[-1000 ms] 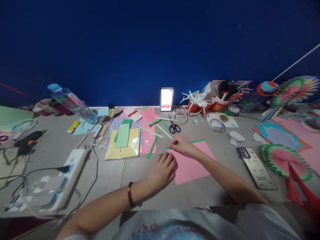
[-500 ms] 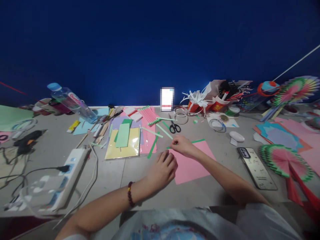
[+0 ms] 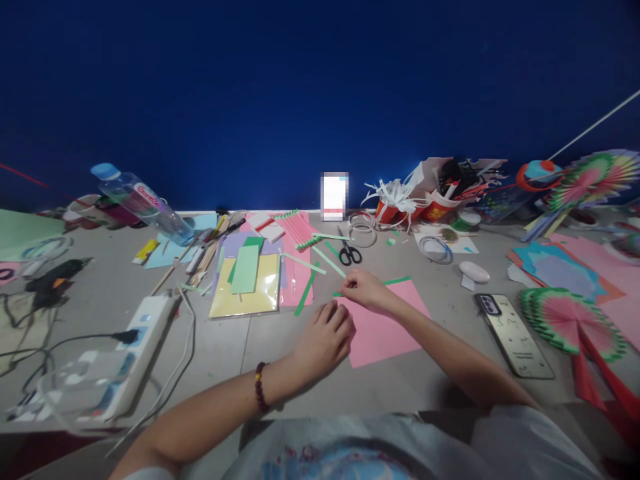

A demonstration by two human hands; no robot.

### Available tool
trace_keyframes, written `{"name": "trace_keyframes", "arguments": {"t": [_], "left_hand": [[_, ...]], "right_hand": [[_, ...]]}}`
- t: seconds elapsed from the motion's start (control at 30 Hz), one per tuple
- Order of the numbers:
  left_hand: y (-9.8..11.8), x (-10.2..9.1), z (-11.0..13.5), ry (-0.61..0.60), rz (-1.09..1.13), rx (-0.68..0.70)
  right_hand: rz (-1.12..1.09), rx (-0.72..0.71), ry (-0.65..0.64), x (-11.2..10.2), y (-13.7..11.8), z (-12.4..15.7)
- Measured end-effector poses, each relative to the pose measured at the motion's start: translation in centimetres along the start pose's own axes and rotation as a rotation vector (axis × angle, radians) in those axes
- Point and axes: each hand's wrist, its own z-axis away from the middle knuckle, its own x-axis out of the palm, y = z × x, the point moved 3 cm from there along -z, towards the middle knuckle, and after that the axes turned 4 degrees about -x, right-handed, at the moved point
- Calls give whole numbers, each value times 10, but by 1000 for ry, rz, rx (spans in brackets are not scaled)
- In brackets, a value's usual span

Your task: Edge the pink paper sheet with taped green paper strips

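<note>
pink paper sheet (image 3: 387, 333), where is it lying?

flat on the grey table (image 3: 277, 347), a green paper strip (image 3: 397, 281) along its far edge.

and the right hand (image 3: 367, 291)?

at that far edge, over the strip, thumb and fingers curled towards each other; whether they pinch anything, i can't tell.

the left hand (image 3: 327, 337)?

palm down over the sheet's left edge, fingers bent; their undersides are hidden, so i can't tell if they grip.

what's nearby?

black-handled scissors (image 3: 351, 255), just beyond the right hand.
</note>
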Motion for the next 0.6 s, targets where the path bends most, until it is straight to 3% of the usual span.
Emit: {"name": "trace_keyframes", "arguments": {"t": [0.3, 0.6], "left_hand": [[1, -1, 0, -13, -12, -2], [0, 1, 0, 5, -22, -7]], "right_hand": [[-133, 74, -29, 1, 6, -3], [21, -14, -1, 1, 0, 0]]}}
